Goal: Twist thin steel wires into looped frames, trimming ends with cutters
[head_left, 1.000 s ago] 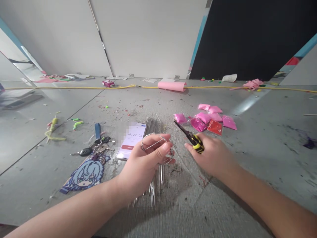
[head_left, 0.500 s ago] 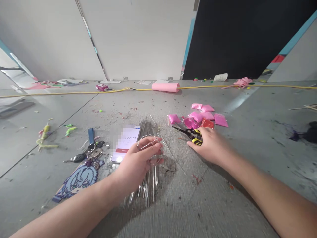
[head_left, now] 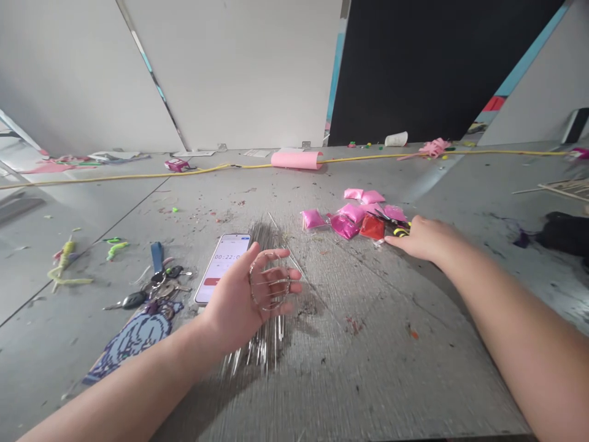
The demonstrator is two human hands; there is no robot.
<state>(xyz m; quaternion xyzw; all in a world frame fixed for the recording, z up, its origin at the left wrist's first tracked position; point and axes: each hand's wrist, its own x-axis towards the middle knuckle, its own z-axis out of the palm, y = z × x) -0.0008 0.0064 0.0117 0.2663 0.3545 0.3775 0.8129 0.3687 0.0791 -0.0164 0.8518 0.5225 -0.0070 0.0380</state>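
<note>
My left hand (head_left: 248, 293) hovers over a bundle of thin metal wires (head_left: 264, 344) lying on the grey floor, with a bent loop of wire (head_left: 269, 283) held across its spread fingers. My right hand (head_left: 426, 238) reaches out to the right and rests on yellow-and-black pliers (head_left: 399, 231) that lie on the floor beside a heap of pink and red bead packets (head_left: 356, 216). The fingers of that hand are curled over the pliers' handles.
A phone (head_left: 223, 267) showing a timer lies left of my left hand. Keys (head_left: 151, 288) with a blue strap and a pixel-bead figure (head_left: 133, 334) lie further left. A pink roll (head_left: 295, 159) and a yellow cable (head_left: 115, 178) run along the far wall. A dark object (head_left: 564, 232) sits far right.
My right hand has carried the pliers away to the right and lowered them beside the packets. My left hand has opened its fingers somewhat, the wire loop still in it.
</note>
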